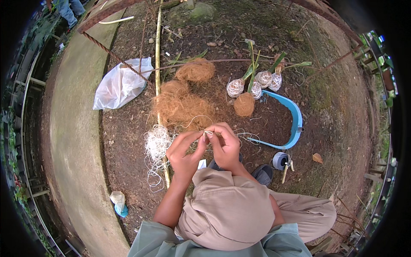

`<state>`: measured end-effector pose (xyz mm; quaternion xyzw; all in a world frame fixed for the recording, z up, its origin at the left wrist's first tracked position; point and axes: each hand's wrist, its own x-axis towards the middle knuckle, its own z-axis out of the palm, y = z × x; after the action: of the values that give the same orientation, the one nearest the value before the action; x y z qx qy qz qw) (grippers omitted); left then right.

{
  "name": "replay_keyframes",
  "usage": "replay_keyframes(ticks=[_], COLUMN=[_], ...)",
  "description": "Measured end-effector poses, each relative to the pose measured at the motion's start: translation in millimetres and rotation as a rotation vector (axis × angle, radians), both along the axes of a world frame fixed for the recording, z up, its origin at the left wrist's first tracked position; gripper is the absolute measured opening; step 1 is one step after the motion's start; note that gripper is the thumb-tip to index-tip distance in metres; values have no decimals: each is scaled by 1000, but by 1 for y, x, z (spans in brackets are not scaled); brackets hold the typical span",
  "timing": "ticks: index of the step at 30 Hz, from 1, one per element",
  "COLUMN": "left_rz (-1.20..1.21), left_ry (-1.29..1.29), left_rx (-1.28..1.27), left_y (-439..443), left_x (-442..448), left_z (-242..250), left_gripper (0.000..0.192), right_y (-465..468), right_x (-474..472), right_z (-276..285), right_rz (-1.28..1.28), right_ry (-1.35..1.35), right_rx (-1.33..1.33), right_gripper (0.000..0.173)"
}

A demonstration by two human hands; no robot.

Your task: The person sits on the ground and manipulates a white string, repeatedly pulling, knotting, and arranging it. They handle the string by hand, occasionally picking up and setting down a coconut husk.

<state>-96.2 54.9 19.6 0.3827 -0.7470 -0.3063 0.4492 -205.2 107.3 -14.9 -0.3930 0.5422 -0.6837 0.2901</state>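
Observation:
My left hand (186,151) and my right hand (226,144) meet at the fingertips over the ground. Between them they pinch a small loop of white string (208,132), with a strand arcing up behind. A tangled heap of white string (157,141) lies left of my left hand. Loose brown coconut fibre (184,106) is piled just beyond both hands. Farther right sit several fibre balls wound with white string (235,88), with cut green leaves rising from them. One fibre ball (244,104) in front shows no white winding.
A bent blue plastic strip (297,119) curves at right, near a grey roll (280,160) and pliers (285,172). A bamboo pole (157,64) runs along the left beside a white plastic bag (123,83). Rusty metal bars (109,51) cross above. Another person's legs (69,11) show top left.

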Motion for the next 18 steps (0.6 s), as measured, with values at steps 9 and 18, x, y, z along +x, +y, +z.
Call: replay_keyframes(ticks=[9, 18], left_rz=[-11, -5], left_ry=[-18, -12], left_rx=[-14, 101], left_y=[-1, 1], left_x=[2, 0], left_z=[0, 1], left_gripper=[16, 11], right_y=[1, 2], right_x=[0, 4], right_z=[4, 2], right_rz=[-85, -73], right_ry=[206, 42], right_rx=[13, 60], right_gripper=[12, 10])
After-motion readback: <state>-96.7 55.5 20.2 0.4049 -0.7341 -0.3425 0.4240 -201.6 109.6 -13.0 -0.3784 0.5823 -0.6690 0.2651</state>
